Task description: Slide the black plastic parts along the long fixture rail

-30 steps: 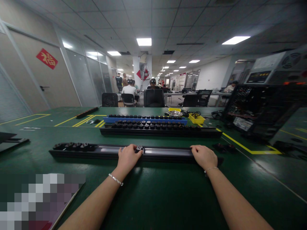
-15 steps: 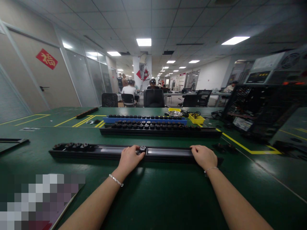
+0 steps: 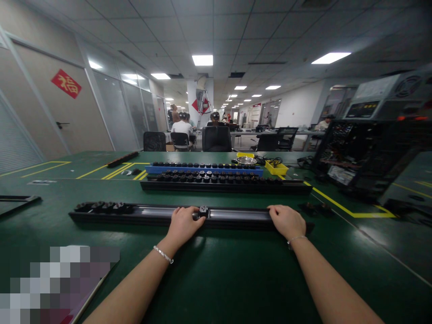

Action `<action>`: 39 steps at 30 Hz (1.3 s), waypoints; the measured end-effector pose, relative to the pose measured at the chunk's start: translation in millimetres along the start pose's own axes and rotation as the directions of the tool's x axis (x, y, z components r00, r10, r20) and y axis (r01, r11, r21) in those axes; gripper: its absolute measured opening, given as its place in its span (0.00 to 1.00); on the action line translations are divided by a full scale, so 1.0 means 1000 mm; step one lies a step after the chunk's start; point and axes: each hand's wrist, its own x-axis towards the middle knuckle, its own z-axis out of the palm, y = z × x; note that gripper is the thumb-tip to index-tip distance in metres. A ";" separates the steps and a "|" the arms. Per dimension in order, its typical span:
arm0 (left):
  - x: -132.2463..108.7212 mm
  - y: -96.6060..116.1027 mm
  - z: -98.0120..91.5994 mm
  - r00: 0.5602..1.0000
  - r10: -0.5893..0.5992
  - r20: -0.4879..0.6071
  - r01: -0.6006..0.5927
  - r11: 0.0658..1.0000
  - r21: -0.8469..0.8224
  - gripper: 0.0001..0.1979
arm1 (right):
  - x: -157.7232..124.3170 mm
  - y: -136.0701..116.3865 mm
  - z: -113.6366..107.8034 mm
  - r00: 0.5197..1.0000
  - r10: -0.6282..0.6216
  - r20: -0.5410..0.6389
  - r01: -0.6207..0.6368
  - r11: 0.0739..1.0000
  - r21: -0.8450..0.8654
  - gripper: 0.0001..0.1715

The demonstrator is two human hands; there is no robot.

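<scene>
A long black rail point(image 3: 236, 216) lies crosswise on the green table in front of me. My left hand point(image 3: 184, 226) is closed over its middle, thumb and fingers at the left side of a small black block point(image 3: 203, 211) seated in the channel. The fingertips are partly hidden behind that block. Near the right end, my right hand point(image 3: 288, 221) is wrapped over the rail, its fingers curled over the far edge. Several similar dark blocks point(image 3: 108, 205) sit in the left end of the channel.
Behind lie another black rail point(image 3: 229, 186) with a row of blocks and a blue rail point(image 3: 202, 170). A yellow tray point(image 3: 276, 168) and a metal dish point(image 3: 246, 159) stand beyond. Loose dark parts point(image 3: 317, 208) and an open computer case point(image 3: 354, 157) are at right. People sit farther back.
My left hand and the small black block have shifted slightly to the right along the rail. The right hand and the rail have stayed in place.
</scene>
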 end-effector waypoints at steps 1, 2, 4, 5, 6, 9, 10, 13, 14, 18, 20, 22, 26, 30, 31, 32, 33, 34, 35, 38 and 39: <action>0.000 0.001 0.000 1.000 -0.001 0.003 0.001 1.000 0.000 0.18 | 0.000 0.000 0.000 1.000 -0.001 -0.001 0.001 1.000 0.000 0.26; 0.000 0.001 -0.001 1.000 0.000 0.004 0.000 1.000 0.000 0.18 | 0.000 0.000 0.000 1.000 0.001 -0.001 -0.001 1.000 0.000 0.26; 0.000 0.002 0.000 1.000 0.006 0.001 -0.006 1.000 0.002 0.18 | 0.000 0.001 0.001 1.000 0.003 0.003 -0.003 1.000 0.002 0.26; 0.000 0.001 0.000 1.000 0.008 0.000 -0.008 1.000 0.003 0.18 | 0.000 0.000 0.000 1.000 0.002 0.005 -0.002 1.000 0.002 0.26; 0.000 0.001 0.001 1.000 0.013 -0.001 -0.013 1.000 0.004 0.18 | 0.000 0.000 0.000 1.000 -0.002 0.009 0.002 1.000 0.001 0.26; -0.001 0.001 0.002 0.999 0.040 -0.004 -0.041 0.999 -0.005 0.18 | 0.001 0.000 0.000 1.000 -0.012 0.010 0.012 1.000 -0.009 0.26; -0.001 0.001 0.002 0.999 0.049 -0.002 -0.049 0.999 -0.008 0.18 | 0.001 0.000 -0.001 1.000 -0.012 0.008 0.012 1.000 -0.013 0.25; -0.002 0.003 0.001 0.998 0.058 0.017 -0.058 0.998 -0.012 0.17 | 0.001 0.000 0.000 1.000 -0.008 0.006 0.008 1.000 -0.018 0.25; -0.002 0.003 0.000 0.998 0.063 0.025 -0.063 0.998 -0.014 0.17 | 0.002 0.000 0.000 1.000 -0.006 0.009 0.006 1.000 -0.019 0.25; -0.003 0.003 0.002 0.995 0.100 0.022 -0.099 0.995 -0.031 0.16 | 0.002 0.001 0.001 1.000 -0.001 0.008 0.002 1.000 -0.008 0.26; -0.003 0.001 0.004 0.992 0.127 0.005 -0.127 0.991 -0.031 0.16 | 0.002 0.002 0.002 1.000 0.000 0.001 0.000 1.000 -0.001 0.25; -0.003 -0.001 0.006 0.988 0.151 -0.007 -0.151 0.988 -0.025 0.16 | 0.002 0.001 0.002 1.000 0.001 0.005 -0.001 1.000 0.000 0.25; -0.003 -0.002 0.008 0.984 0.179 -0.009 -0.179 0.984 -0.023 0.16 | 0.002 0.000 0.000 1.000 -0.006 0.008 0.006 1.000 -0.002 0.25; -0.004 -0.002 0.009 0.981 0.195 0.001 -0.195 0.981 -0.021 0.16 | 0.002 0.000 -0.001 1.000 -0.011 0.018 0.012 1.000 -0.014 0.26; -0.004 -0.001 0.009 0.980 0.200 0.009 -0.200 0.980 -0.019 0.17 | 0.002 -0.001 -0.001 1.000 -0.011 0.025 0.011 1.000 -0.018 0.26; -0.004 -0.001 0.008 0.978 0.206 0.016 -0.206 0.978 -0.018 0.17 | 0.002 -0.001 -0.001 0.999 -0.011 0.032 0.012 1.000 -0.022 0.26; -0.004 -0.001 0.008 0.977 0.214 0.024 -0.213 0.977 -0.017 0.17 | 0.002 -0.001 -0.001 0.999 -0.013 0.036 0.013 1.000 -0.025 0.26; -0.004 -0.001 0.008 0.974 0.224 0.031 -0.224 0.974 -0.019 0.18 | 0.003 0.000 -0.001 0.999 -0.016 0.036 0.017 0.999 -0.029 0.26; -0.005 0.000 0.008 0.971 0.236 0.035 -0.235 0.972 -0.023 0.18 | 0.003 0.000 -0.001 0.999 -0.021 0.036 0.022 0.999 -0.033 0.26; -0.006 0.001 0.008 0.962 0.273 0.034 -0.271 0.962 -0.037 0.19 | 0.004 0.002 -0.001 0.999 -0.031 0.036 0.033 0.998 -0.045 0.25; -0.006 0.001 0.008 0.959 0.281 0.031 -0.280 0.959 -0.041 0.19 | 0.005 0.002 -0.001 0.999 -0.035 0.038 0.037 0.998 -0.043 0.25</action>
